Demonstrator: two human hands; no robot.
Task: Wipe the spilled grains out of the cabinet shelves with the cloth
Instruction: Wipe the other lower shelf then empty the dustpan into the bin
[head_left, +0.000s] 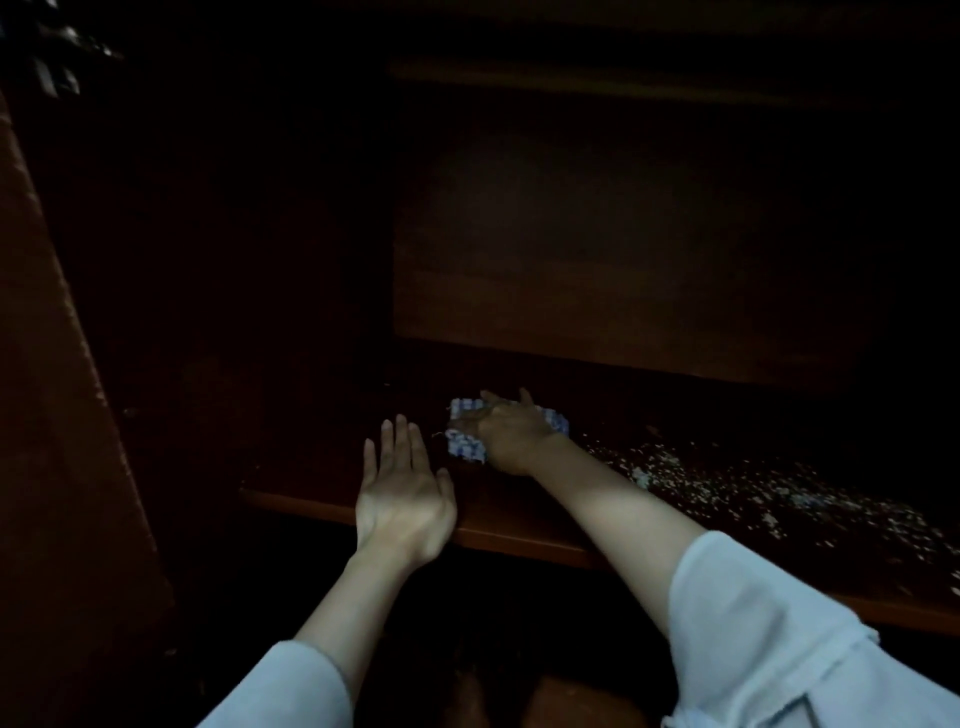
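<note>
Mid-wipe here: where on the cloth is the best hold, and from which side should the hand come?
Take the cloth at its bunched middle, palm down from above, reaching in from the front, where the right hand lies now. It is a low crumpled wad flat on the shelf, so a top hold likely keeps it pressed for sweeping the grains.
</note>
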